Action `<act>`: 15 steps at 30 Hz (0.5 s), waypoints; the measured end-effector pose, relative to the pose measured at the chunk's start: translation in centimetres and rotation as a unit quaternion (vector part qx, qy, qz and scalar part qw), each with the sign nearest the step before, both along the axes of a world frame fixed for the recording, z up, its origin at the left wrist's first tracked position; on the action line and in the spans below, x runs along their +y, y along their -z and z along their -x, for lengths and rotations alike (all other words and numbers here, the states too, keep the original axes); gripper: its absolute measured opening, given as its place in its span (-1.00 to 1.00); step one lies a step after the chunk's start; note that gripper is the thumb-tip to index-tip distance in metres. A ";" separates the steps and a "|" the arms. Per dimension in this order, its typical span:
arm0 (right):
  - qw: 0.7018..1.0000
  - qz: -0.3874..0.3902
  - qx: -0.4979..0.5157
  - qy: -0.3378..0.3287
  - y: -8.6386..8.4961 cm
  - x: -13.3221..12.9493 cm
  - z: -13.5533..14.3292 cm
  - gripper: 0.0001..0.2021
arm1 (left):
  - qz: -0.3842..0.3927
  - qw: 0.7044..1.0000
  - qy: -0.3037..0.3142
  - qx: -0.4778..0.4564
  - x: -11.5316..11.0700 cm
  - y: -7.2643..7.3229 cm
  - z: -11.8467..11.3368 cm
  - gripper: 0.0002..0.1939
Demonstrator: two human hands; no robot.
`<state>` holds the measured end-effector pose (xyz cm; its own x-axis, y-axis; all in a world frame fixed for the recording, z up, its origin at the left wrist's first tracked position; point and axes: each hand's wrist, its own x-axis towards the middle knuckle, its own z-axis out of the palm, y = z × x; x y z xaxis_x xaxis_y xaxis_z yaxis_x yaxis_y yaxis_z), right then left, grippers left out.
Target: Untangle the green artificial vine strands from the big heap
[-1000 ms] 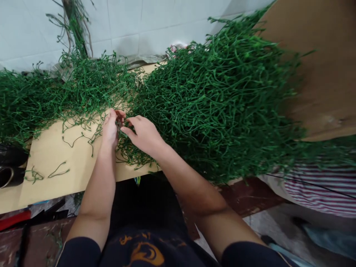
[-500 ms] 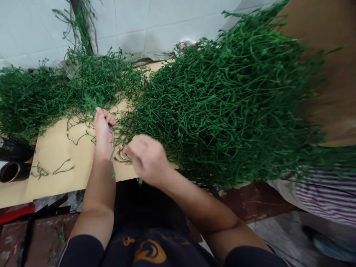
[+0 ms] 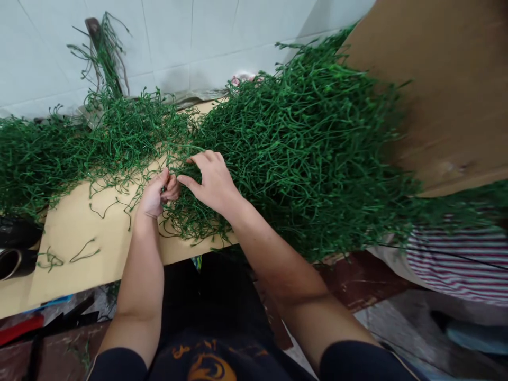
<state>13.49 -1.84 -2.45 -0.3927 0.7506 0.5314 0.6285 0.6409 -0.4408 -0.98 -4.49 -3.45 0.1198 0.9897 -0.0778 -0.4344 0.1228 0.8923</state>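
Note:
My left hand (image 3: 159, 193) is closed, its thumb on top, around thin green plastic-looking stems; how many it holds is hidden by the fingers. Just to its right is my right hand (image 3: 214, 181), back upward, with thumb and fingers apart and nothing plainly gripped. Its fingertips come close to the left fist, over the edge of a big heap of green branching stems (image 3: 301, 143). Another, lower pile of stems (image 3: 119, 132) spreads behind and to the left of my left hand.
Loose stems (image 3: 84, 253) lie on the tan cardboard sheet (image 3: 107, 211). A dark tube (image 3: 11, 263) is at the left edge. Stems hang on an upright stick (image 3: 103, 58) by the tiled wall (image 3: 170, 32). At right stands a brown board (image 3: 444, 95), with striped cloth (image 3: 456, 259) below.
My right hand has moved up and forward beside the left, and its curled fingers have spread. My left hand has drawn a little nearer and to the right. The view has shifted slightly.

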 end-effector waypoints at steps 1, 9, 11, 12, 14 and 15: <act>1.000 0.002 -0.002 0.005 0.1 0.2 0.1 -0.67 | -0.007 1.000 0.003 0.009 0.0 0.1 0.0 -0.41; 0.999 0.027 -0.002 -0.043 0.0 0.1 -0.4 -0.76 | -0.038 0.987 -0.148 0.058 1.2 1.1 0.2 -0.84; 0.999 0.032 -0.021 -0.037 0.4 -0.1 -0.3 -0.73 | -0.033 0.982 -0.180 0.054 1.3 1.1 0.2 -0.94; 0.999 0.033 -0.026 -0.025 0.6 -0.2 -0.3 -0.72 | -0.031 0.981 -0.185 0.047 1.3 1.0 0.2 -0.94; 0.999 0.035 -0.028 0.004 0.9 -0.3 -0.4 -0.73 | -0.035 0.984 -0.172 0.027 1.2 0.9 0.1 -0.94; 0.999 0.036 -0.025 0.017 0.9 -0.3 -0.5 -0.74 | -0.042 0.986 -0.159 0.017 1.1 0.8 0.0 -0.94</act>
